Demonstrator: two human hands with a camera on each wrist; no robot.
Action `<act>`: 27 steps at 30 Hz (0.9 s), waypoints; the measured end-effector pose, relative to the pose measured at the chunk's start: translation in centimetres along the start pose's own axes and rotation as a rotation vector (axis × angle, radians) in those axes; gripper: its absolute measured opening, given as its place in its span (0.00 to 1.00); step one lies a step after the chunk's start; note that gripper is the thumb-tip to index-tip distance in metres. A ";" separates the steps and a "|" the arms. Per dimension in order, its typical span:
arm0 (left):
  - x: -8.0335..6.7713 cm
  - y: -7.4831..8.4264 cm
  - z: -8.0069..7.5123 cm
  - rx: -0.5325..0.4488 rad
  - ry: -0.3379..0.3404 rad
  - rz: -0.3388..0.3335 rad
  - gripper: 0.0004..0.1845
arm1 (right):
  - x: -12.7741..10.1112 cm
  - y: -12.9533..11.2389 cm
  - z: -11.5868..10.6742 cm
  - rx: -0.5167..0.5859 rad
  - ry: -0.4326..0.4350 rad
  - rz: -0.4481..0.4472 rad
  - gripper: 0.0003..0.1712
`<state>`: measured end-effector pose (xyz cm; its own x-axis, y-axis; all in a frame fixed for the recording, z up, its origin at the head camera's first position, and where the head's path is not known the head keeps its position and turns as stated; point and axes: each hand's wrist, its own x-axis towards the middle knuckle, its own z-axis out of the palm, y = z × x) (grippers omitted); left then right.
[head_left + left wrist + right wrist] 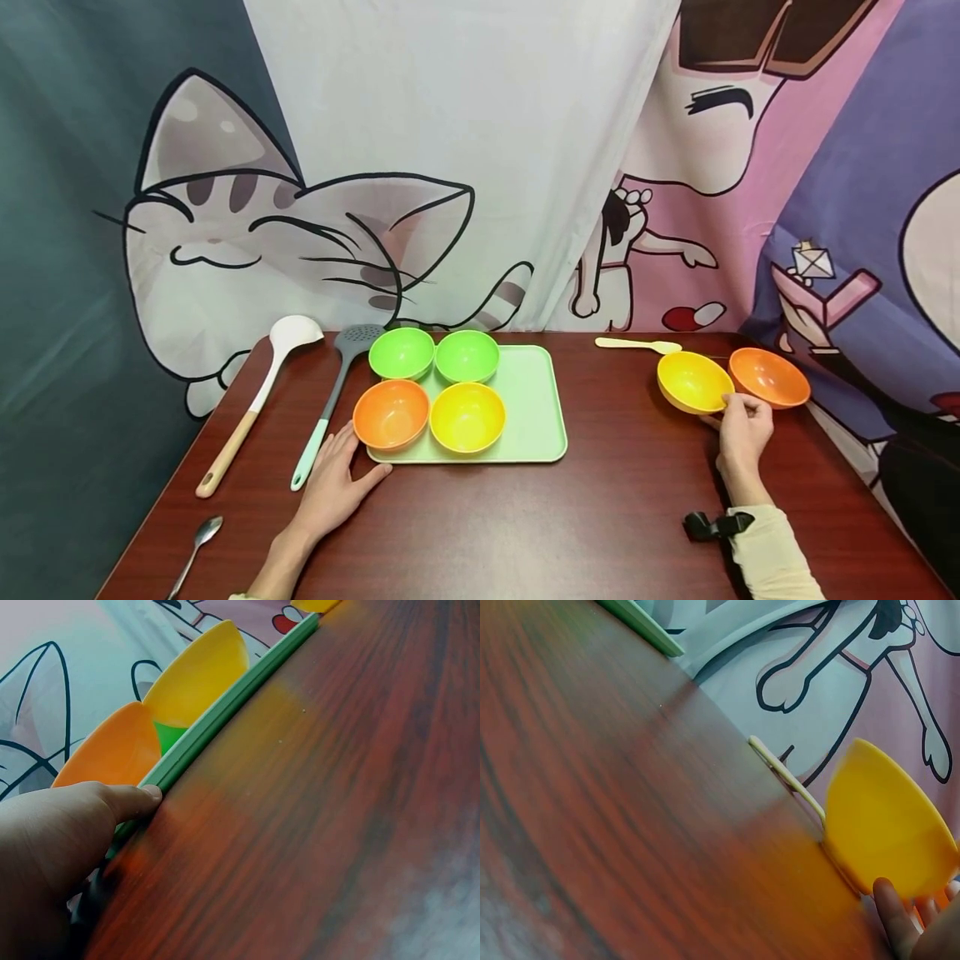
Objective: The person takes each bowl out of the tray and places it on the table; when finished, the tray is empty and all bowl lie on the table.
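Observation:
A light green tray (536, 408) on the brown table holds two green bowls (402, 352) at the back, an orange bowl (390, 413) and a yellow bowl (467, 417) in front. My left hand (337, 483) lies flat on the table with its thumb against the tray's front left corner (187, 754). To the right, my right hand (738, 421) pinches the near rim of a tilted yellow bowl (692, 382) (881, 825). An orange bowl (768, 377) sits just behind it.
A white ladle with a wooden handle (255, 400) and a grey slotted spatula (330, 400) lie left of the tray. A metal spoon (195, 546) lies at the front left. A cream spoon (637, 343) rests at the back. A printed curtain hangs behind the table.

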<state>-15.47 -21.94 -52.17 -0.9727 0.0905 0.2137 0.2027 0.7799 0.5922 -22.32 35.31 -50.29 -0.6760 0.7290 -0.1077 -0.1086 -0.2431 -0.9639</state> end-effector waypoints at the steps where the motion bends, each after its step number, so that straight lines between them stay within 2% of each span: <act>1: 0.0 0.0 0.0 0.000 0.000 -0.002 0.45 | 0.0 0.0 0.0 0.011 0.005 0.002 0.06; 12: -0.2 0.0 -0.1 0.005 0.001 0.001 0.45 | -0.1 0.1 0.1 0.077 0.027 -0.026 0.07; 18: -0.6 -0.1 -0.1 0.013 -0.011 -0.023 0.46 | -0.3 0.4 0.0 0.056 0.024 0.005 0.08; 24: -0.2 0.0 -0.1 0.011 0.000 -0.009 0.46 | 0.0 0.2 0.0 0.081 0.011 0.003 0.08; 27: -0.3 0.0 0.0 0.007 -0.002 -0.013 0.47 | -0.1 0.1 0.0 0.057 0.005 0.017 0.08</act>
<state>-15.17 -22.01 -52.23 -0.9756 0.0816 0.2039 0.1889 0.7856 0.5892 -22.24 35.21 -50.38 -0.6749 0.7272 -0.1255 -0.1384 -0.2919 -0.9464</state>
